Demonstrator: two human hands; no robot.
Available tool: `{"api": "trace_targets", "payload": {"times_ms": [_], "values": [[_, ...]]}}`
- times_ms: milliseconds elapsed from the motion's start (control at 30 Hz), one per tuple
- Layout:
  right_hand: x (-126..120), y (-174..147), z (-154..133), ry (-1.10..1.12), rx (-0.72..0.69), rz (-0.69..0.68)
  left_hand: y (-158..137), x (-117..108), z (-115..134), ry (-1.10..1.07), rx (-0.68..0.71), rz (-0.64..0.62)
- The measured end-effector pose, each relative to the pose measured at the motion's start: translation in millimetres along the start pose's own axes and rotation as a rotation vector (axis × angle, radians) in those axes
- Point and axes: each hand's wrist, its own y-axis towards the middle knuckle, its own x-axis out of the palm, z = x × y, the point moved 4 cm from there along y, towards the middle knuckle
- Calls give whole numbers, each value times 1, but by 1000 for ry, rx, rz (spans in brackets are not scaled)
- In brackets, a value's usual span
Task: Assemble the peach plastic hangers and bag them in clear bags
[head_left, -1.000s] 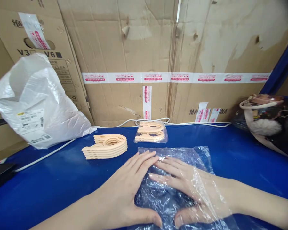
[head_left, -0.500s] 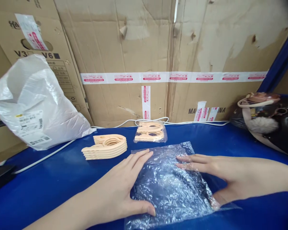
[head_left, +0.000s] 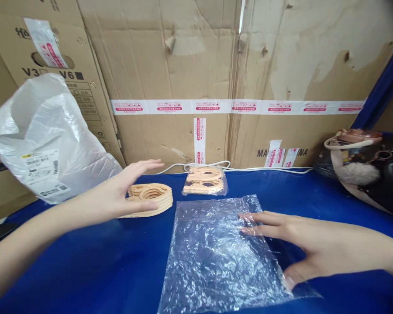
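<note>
My left hand (head_left: 118,196) is over the near-left part of a stack of peach plastic pieces (head_left: 155,196), which look like folding clothes hangers. Its fingers are apart, the thumb in front of the stack; whether it touches them I cannot tell. A clear, crinkled plastic bag (head_left: 212,257) lies flat in front of me. On the bag's right side rests my right hand (head_left: 301,240), fingers stretched out and thumb spread to its lower right edge. Behind the bag is a clear pack of similar peach pieces (head_left: 205,179).
A large white plastic sack (head_left: 46,139) with a label stands at the left. Cardboard (head_left: 170,69) walls the back of the blue table (head_left: 85,270), and a white cable (head_left: 265,169) runs along it. A dark bag (head_left: 389,179) and a strapped bottle (head_left: 356,150) are at the right.
My left hand has lifted off the plastic bag and moved left and away from me to the stack of peach pieces. My right hand stays on the bag, nearly unmoved.
</note>
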Motion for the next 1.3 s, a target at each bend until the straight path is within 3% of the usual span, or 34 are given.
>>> {"api": "trace_targets", "payload": {"times_ms": [267,533,700,867,1067,1200,1300], "values": [[3,-2,-1,4,-43,56,-3,1,-52,42,-90,-51],[-7,6,0,63,-120,312,0,4,-60,37,-128,-118],[-13,5,2,-92,-106,386,0,5,-59,16,-137,-79],[-15,4,8,-239,-102,436,0,4,-53,-33,-180,-40],[-16,3,10,-257,-124,518,3,-5,-32,-40,-142,-71],[-14,4,1,-101,-100,606,1,3,-1,-128,-75,-58],[-11,10,-9,135,-9,623,-1,19,33,-134,71,3]]}}
